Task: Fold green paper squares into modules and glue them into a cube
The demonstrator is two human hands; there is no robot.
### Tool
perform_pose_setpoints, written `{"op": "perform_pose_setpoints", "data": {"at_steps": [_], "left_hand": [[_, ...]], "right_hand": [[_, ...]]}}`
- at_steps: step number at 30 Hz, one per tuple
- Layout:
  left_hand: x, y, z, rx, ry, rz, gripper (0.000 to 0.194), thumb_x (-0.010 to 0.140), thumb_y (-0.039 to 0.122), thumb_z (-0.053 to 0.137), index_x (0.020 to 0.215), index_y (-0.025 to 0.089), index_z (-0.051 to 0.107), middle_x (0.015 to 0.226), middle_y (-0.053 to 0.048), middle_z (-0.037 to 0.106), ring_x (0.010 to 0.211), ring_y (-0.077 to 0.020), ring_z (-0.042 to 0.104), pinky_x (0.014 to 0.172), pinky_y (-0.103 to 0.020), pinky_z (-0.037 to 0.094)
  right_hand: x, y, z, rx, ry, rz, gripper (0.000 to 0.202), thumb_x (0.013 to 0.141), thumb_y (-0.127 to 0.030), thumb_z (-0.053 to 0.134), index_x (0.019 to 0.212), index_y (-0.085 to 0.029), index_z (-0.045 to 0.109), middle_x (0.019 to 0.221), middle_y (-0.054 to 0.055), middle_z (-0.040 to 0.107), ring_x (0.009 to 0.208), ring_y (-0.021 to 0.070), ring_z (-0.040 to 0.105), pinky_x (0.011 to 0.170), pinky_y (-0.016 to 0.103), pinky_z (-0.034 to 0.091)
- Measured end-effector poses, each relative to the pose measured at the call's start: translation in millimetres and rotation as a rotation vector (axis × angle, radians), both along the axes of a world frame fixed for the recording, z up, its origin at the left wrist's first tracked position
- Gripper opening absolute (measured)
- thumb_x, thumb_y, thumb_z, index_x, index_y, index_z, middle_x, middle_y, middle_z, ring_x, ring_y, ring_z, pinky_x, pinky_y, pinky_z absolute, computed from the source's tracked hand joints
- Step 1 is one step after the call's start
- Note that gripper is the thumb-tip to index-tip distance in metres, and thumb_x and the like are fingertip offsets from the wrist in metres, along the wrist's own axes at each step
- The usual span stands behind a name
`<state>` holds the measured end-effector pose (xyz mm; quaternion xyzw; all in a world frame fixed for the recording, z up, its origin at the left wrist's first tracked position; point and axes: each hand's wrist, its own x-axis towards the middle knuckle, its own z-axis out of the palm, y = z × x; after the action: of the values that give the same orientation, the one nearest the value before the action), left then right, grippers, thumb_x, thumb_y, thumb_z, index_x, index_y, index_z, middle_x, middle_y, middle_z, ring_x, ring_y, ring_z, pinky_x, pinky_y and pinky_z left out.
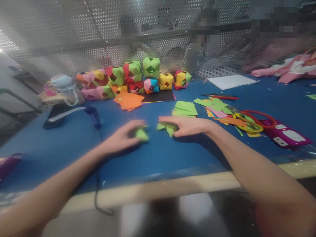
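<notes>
1. Bare forearms of mine come in from both lower corners, over the pale table edge, and reach across the smooth blue tabletop.
2. With my left hand I have thumb and fingers curled round a small, pointed, light-green folded paper piece; the hand is blurred, but I judge the piece gripped.
3. Across a gap from it, my right hand arches low over a light-green folded paper unit with pointed flaps, which sits between thumb and forefinger; whether I am grasping it or only touching it, I cannot tell.
4. Just beyond my right hand lies a stack of flat light-green paper sheets; to that hand's right is a heap of multicoloured paper pieces. Beyond my left hand lies a fanned pile of bright-orange paper.
5. Well beyond both hands stand red, green, yellow, pink and blue folded-paper balls, some stacked.
6. As I judge it, the step in hand is handling folded green pieces, probably for joining.
7. The next move seems to call for bringing both pieces together, flaps lined up, with a light pinch that leaves the creases uncrushed.
</notes>
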<state>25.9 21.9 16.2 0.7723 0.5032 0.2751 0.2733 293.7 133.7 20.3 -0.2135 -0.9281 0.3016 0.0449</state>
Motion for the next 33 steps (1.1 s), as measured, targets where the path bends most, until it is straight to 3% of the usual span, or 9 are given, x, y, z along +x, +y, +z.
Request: {"op": "perform_pose_setpoints", "data": {"at_steps": [9, 17, 21, 27, 33], "left_hand": [[-1, -4, -0.1, -0.027, -0.033, 0.04, 0.046, 0.078, 0.033, 0.062, 0.123, 0.026, 0.056, 0.136, -0.008, 0.05, 0.129, -0.0262, 0.043, 0.112, -0.048, 0.031], [-4, -4, -3.5, -0.046, -0.052, 0.052, 0.047, 0.076, 0.034, 0.065, 0.122, 0.027, 0.057, 0.138, -0.008, 0.05, 0.13, -0.0266, 0.043, 0.113, -0.047, 0.028], [-5, -4, -5.0, -0.047, -0.059, 0.038, 0.047, 0.077, 0.033, 0.065, 0.123, 0.027, 0.057, 0.138, -0.008, 0.049, 0.13, -0.0265, 0.044, 0.113, -0.046, 0.029], [-5, -4, -4.0, -0.058, -0.05, 0.047, 0.047, 0.077, 0.035, 0.065, 0.122, 0.026, 0.057, 0.139, -0.008, 0.049, 0.131, -0.0257, 0.042, 0.112, -0.045, 0.03], [-10, -4, -5.8, -0.077, -0.017, 0.035, 0.052, 0.078, 0.036, 0.063, 0.127, 0.024, 0.051, 0.14, -0.009, 0.047, 0.129, -0.0257, 0.045, 0.112, -0.047, 0.03]], "right_hand": [[-9, -3, -4.1, 0.015, 0.076, -0.101, 0.067, 0.071, -0.03, 0.067, 0.135, -0.022, 0.049, 0.138, 0.007, 0.051, 0.124, 0.0237, 0.05, 0.105, 0.037, 0.038], [-3, 0, -3.4, 0.037, 0.021, -0.065, 0.081, 0.067, -0.032, 0.071, 0.141, -0.017, 0.04, 0.148, 0.01, 0.036, 0.135, 0.0253, 0.036, 0.112, 0.039, 0.028], [-2, 0, -1.4, 0.012, 0.012, -0.054, 0.072, 0.07, -0.029, 0.068, 0.137, -0.022, 0.045, 0.144, 0.007, 0.044, 0.13, 0.0237, 0.044, 0.108, 0.037, 0.034], [-6, -4, 0.1, 0.034, 0.009, -0.104, 0.067, 0.071, -0.032, 0.068, 0.134, -0.019, 0.049, 0.137, 0.009, 0.051, 0.122, 0.0243, 0.05, 0.104, 0.038, 0.039], [-4, -2, -1.9, 0.016, 0.003, -0.058, 0.08, 0.067, -0.029, 0.071, 0.14, -0.018, 0.041, 0.148, 0.009, 0.037, 0.134, 0.0244, 0.038, 0.11, 0.038, 0.03]]}}
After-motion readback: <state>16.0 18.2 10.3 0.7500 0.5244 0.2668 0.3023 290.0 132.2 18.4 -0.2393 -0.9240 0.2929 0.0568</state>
